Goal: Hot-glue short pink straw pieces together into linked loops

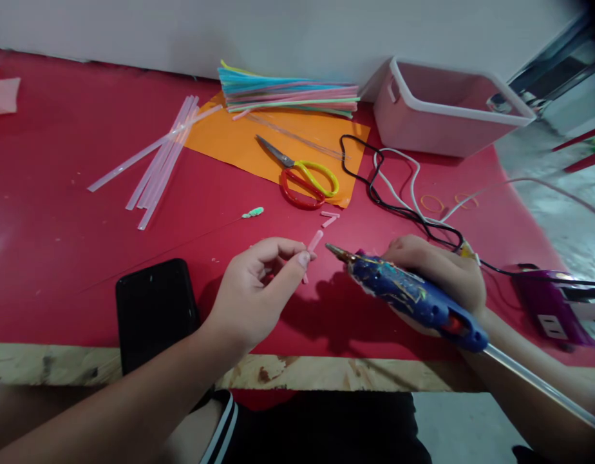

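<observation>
My left hand [259, 290] pinches a short pink straw piece [315, 241] between thumb and forefinger, its upper end sticking up past the fingertips. Wrapped in my right hand [437, 274] is a blue glue gun [408, 287], streaked with dried glue. A long clear glue stick [539, 383] runs out of its back end. The metal nozzle points left, a small gap away from the pink piece. Just beyond lie two small cut pink pieces [329, 220]. Scissors [302, 174] with red and yellow handles rest partly open on an orange sheet [220, 145].
Long pink straws [157, 167] lie at the left, a colourful bundle of sticks [288, 93] at the back. A pink bin [423, 125] stands back right. Black and white cords [394, 200] cross the right side near a purple box [558, 309]. A black phone [155, 309] lies front left.
</observation>
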A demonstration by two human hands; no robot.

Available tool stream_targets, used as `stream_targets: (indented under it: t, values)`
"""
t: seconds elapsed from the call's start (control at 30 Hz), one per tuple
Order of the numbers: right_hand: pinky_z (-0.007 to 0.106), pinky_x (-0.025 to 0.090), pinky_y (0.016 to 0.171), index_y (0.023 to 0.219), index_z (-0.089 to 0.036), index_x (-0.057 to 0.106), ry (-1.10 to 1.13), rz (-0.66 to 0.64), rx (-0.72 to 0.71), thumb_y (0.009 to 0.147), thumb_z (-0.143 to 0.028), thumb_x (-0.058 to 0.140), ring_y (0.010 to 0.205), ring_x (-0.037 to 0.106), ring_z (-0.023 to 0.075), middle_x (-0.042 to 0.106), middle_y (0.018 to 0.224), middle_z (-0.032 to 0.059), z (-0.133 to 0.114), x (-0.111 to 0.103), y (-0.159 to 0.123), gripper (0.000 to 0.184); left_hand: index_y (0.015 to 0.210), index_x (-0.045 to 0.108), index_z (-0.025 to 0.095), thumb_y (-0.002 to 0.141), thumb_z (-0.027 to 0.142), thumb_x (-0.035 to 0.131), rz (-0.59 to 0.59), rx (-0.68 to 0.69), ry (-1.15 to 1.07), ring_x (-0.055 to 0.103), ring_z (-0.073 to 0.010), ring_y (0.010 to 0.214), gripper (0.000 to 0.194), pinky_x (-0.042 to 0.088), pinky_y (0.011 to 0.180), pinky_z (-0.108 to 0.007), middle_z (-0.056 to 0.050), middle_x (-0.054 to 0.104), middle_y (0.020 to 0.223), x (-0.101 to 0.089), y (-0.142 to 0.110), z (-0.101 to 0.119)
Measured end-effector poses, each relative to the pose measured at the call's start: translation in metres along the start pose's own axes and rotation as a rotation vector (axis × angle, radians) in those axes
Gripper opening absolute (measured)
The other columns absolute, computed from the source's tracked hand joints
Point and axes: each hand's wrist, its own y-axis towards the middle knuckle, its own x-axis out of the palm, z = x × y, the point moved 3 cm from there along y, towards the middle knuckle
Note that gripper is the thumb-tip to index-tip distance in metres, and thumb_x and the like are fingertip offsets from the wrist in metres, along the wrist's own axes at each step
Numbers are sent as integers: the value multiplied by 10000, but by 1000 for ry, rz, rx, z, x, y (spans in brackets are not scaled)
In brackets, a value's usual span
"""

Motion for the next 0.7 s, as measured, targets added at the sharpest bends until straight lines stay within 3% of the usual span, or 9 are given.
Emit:
stream_targets:
  t: [0.37, 0.7]
  values:
    - [328, 516, 662, 1076, -190, 613, -40, -88, -113, 886, -242, 624, 730, 631, 189, 644, 825, 68, 2, 5, 3, 197, 861, 736, 175, 850, 276, 717, -74, -46, -79, 404, -53, 493, 104, 297, 437, -195, 35, 606, 654, 2, 2, -3]
    - [361, 482, 682, 1062, -194, 618, -10, -87, -112, 946, -307, 558, 717, 603, 195, 616, 800, 64, 3, 6, 3, 173, 771, 707, 168, 832, 201, 721, -98, -15, -117, 423, -54, 521, 70, 347, 489, -196, 50, 600, 630, 4, 0, 4]
